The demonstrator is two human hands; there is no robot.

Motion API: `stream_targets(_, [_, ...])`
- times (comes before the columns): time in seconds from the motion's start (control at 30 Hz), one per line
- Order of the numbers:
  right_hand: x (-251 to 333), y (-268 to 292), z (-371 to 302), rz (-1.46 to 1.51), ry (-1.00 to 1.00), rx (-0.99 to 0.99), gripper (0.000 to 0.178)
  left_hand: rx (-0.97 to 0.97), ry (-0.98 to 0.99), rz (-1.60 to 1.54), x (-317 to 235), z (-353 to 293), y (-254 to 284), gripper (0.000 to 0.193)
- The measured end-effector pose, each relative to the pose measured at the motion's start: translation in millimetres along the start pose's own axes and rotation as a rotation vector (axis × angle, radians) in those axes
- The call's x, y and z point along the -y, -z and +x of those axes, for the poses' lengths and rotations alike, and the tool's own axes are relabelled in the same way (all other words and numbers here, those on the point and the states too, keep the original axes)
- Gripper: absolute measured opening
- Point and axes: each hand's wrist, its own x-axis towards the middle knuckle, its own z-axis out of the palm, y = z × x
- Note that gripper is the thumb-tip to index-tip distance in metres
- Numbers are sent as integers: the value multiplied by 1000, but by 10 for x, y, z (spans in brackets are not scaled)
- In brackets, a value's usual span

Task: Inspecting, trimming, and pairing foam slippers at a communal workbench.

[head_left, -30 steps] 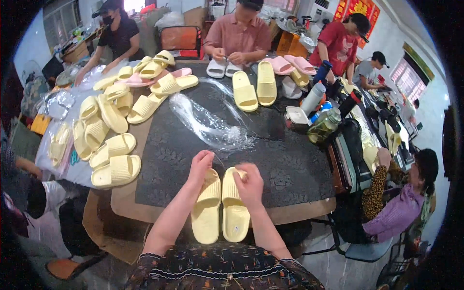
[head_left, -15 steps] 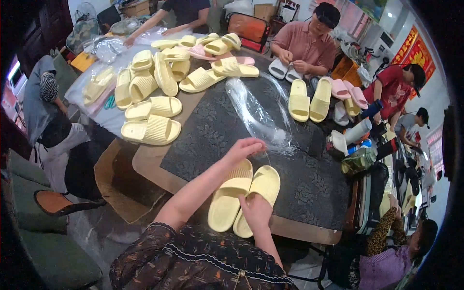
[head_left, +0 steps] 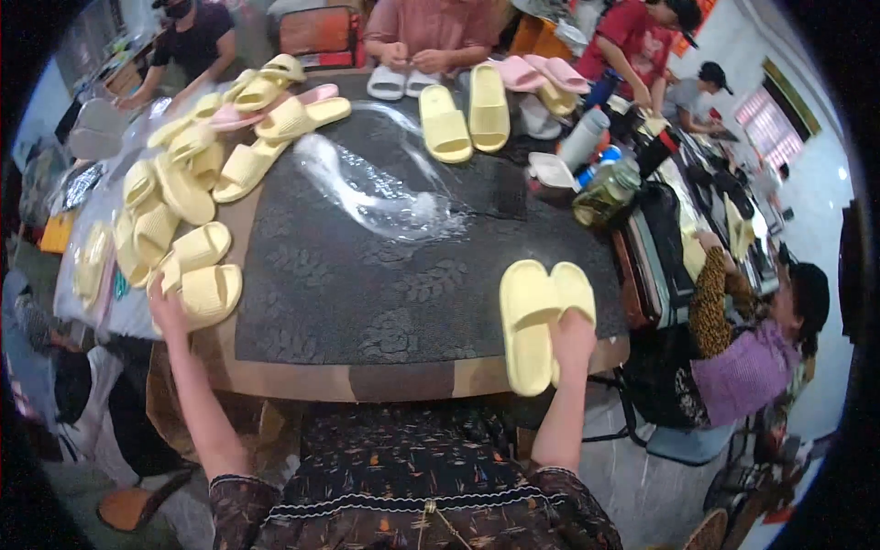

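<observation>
At the table's front right, my right hand [head_left: 575,341] grips a pair of pale yellow slippers, a left one [head_left: 529,316] and a right one [head_left: 574,286], held side by side. Its fingers are partly hidden in the right slipper's opening. My left hand [head_left: 168,310] is stretched out to the left, fingers extended at the heel end of a pale yellow ribbed slipper [head_left: 213,295]. A matching slipper [head_left: 203,246] lies just beyond that one. Behind them is a heap of more yellow slippers [head_left: 186,188].
Clear plastic bags [head_left: 367,197] lie on the dark patterned table mat [head_left: 367,302]. Another yellow pair [head_left: 446,128] and pink slippers [head_left: 541,73] lie at the far side. Bottles and a jar [head_left: 607,192] stand at the right. Several people work around the table.
My left hand has moved from above the yellow pair to the slippers at the left. My right hand has carried the pair to the right. The view has swung too.
</observation>
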Motion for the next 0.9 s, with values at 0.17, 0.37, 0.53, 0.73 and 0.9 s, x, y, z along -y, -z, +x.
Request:
stream_targets(0.17, [-574,38,585,-73,-47,-131,32,416,-36,136,14,95,-224,51])
stream_targets(0.37, [-777,-91,925,49,-167,-311,32,402,12,275,-708,-110,-220,38])
stream_targets(0.53, [-302,-121,553,130,-7,-526,46,563,-15,341,-1725,-499,-36,22])
stream_targets(0.73, [574,-238,-119,748,300,-115,21,952,62,85,-2535,-1164,-301,28])
stream_targets(0.9, [1207,-243,-489,899,580,208,33,1065,-19,-30,-3276,-1678,-434,36])
